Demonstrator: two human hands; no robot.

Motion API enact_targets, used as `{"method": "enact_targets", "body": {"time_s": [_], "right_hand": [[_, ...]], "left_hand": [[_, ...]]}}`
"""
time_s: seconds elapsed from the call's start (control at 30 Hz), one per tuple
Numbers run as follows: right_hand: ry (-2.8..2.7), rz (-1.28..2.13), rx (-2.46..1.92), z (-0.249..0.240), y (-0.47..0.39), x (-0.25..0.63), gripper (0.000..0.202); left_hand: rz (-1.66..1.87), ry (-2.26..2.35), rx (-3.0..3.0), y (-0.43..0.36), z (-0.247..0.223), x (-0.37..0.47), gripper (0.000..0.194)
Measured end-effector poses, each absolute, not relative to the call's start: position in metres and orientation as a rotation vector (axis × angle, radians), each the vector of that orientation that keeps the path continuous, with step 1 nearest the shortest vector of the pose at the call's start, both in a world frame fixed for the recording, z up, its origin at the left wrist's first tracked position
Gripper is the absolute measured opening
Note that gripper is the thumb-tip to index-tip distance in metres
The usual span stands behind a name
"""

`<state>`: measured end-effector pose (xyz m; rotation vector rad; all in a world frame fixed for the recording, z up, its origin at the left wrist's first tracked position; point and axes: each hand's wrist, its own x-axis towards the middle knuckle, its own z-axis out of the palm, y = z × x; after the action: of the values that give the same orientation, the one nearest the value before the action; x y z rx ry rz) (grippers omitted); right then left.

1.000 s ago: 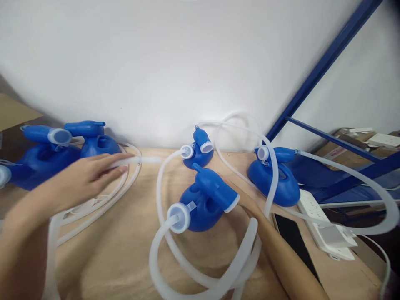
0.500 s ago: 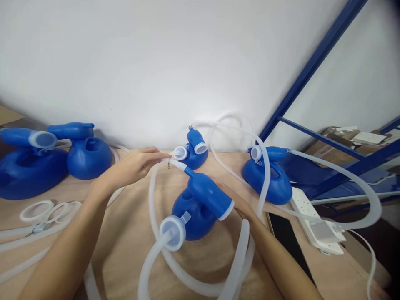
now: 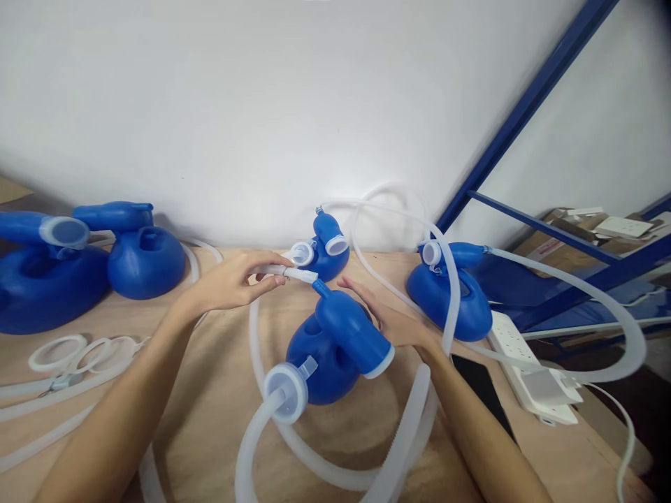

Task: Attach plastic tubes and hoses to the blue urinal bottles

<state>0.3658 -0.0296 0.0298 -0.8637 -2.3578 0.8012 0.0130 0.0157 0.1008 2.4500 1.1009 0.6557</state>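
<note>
My left hand (image 3: 246,281) pinches a translucent white hose (image 3: 277,271) between thumb and fingers, beside a small wire clamp (image 3: 286,273) around it. The hose end meets the narrow spout of a blue plastic funnel-shaped piece (image 3: 350,328), which rests tilted on a blue round bottle (image 3: 325,370). How far the hose covers the spout I cannot tell. Right of the blue piece, my right hand (image 3: 395,321) is open with fingers stretched out, partly hidden behind it; whether they touch is unclear. A white cap (image 3: 296,395) with a hose through it hangs at the bottle's front.
More blue bottles stand left (image 3: 144,262), behind (image 3: 328,264) and right (image 3: 456,300). White rings (image 3: 57,353) and hoses lie at left. A black phone (image 3: 482,391) and white power strip (image 3: 529,377) are at right, near a blue metal frame (image 3: 524,112).
My right hand has moved up and come out from behind the blue piece, its fingers now extended. My left hand has turned, with its thumb now showing under the hose.
</note>
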Motion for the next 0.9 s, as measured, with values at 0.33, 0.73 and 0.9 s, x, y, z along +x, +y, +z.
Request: {"method": "enact_targets", "body": {"time_s": [0.33, 0.73, 0.9], "right_hand": [[-2.438, 0.647, -0.932, 0.082, -0.073, 0.347, 0.093], [-2.382, 0.727, -0.842, 0.083, -0.067, 0.344, 0.058], [-2.274, 0.624, -0.826, 0.076, -0.065, 0.334, 0.055]], "left_hand": [[0.667, 1.077, 2.432, 0.016, 0.104, 0.004, 0.039], [0.572, 0.997, 2.461, 0.008, 0.11, 0.002, 0.032], [0.494, 0.835, 2.488, 0.0, 0.111, 0.012, 0.038]]}}
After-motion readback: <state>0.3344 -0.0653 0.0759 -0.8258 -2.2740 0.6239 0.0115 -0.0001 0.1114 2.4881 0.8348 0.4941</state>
